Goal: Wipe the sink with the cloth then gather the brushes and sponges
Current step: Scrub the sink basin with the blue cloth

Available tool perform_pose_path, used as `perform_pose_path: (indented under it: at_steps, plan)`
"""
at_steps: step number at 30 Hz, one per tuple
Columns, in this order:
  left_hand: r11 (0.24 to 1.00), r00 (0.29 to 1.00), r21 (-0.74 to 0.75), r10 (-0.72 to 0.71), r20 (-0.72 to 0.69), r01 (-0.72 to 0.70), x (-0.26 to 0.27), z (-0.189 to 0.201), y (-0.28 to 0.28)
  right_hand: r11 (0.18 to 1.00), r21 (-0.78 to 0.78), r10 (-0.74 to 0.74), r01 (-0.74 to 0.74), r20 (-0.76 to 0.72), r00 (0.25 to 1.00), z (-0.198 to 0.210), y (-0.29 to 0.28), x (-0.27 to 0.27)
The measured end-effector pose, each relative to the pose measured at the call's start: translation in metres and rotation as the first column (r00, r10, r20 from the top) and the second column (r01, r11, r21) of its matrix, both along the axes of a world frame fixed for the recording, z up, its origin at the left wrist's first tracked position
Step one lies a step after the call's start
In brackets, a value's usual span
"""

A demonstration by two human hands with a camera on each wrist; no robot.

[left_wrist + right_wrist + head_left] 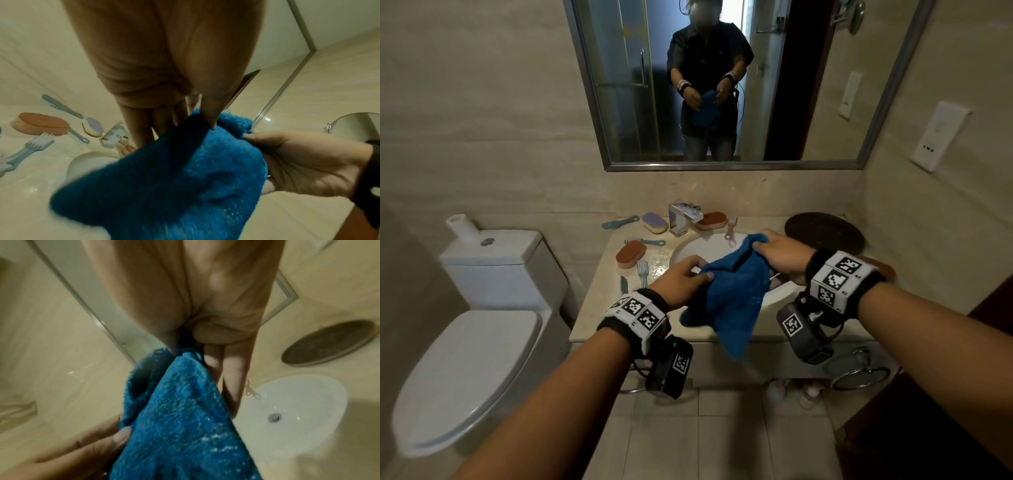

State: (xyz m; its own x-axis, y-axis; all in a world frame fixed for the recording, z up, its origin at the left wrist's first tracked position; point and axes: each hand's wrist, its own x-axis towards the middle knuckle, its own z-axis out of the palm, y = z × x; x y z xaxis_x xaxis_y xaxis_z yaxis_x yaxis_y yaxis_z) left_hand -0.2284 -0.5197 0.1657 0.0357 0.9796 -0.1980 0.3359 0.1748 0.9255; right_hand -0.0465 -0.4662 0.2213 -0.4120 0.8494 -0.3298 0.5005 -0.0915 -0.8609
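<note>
A blue terry cloth (732, 291) hangs above the front of the white sink (709, 248). My left hand (702, 269) pinches its left edge between thumb and fingers. My right hand (763, 245) pinches its upper corner. The left wrist view shows the cloth (185, 178) bunched between both hands; the right wrist view shows the cloth (185, 418) draped beside the basin (298, 410). On the counter lie an orange sponge (630, 254), a purple sponge (654, 222), another orange sponge (711, 220), a blue brush (619, 223), a pink brush (731, 229) and a pale blue brush (642, 270).
A chrome faucet (681, 217) stands behind the basin. A dark round mat (825, 233) lies on the counter's right. A toilet (482, 308) is close on the left. A towel ring (859, 377) hangs under the counter, and a mirror (825, 85) is above.
</note>
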Motion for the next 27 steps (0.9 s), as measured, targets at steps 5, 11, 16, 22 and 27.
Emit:
perform_pose_path:
  at_steps: [5, 11, 16, 22, 27]
  plan:
    - [0.983, 0.978, 0.021, 0.182, 0.105, -0.185, 0.005, 0.001, 0.006, 0.935, -0.354, -0.047, -0.032, -0.212, 0.976, -0.012, 0.005, 0.007]
    - [0.992, 0.968, -0.12, 0.078, 0.24, -0.051, 0.003, 0.017, 0.004, 0.947, -0.32, -0.075, 0.032, -0.125, 0.989, -0.028, 0.018, 0.008]
    - [0.996, 0.996, -0.031, 0.085, -0.006, -0.085, 0.002, 0.017, 0.006, 0.963, -0.265, -0.086, 0.041, -0.16, 0.983, -0.03, 0.019, 0.006]
    - [0.992, 0.992, 0.033, 0.123, 0.022, -0.124, 0.008, 0.02, 0.009, 0.969, -0.194, 0.127, -0.156, -0.155, 0.98, -0.027, 0.024, 0.009]
    - [0.989, 0.986, 0.047, 0.133, 0.098, -0.138, 0.009, 0.026, 0.007, 0.993, 0.034, 0.108, -0.111, 0.07, 0.992, -0.022, 0.018, 0.009]
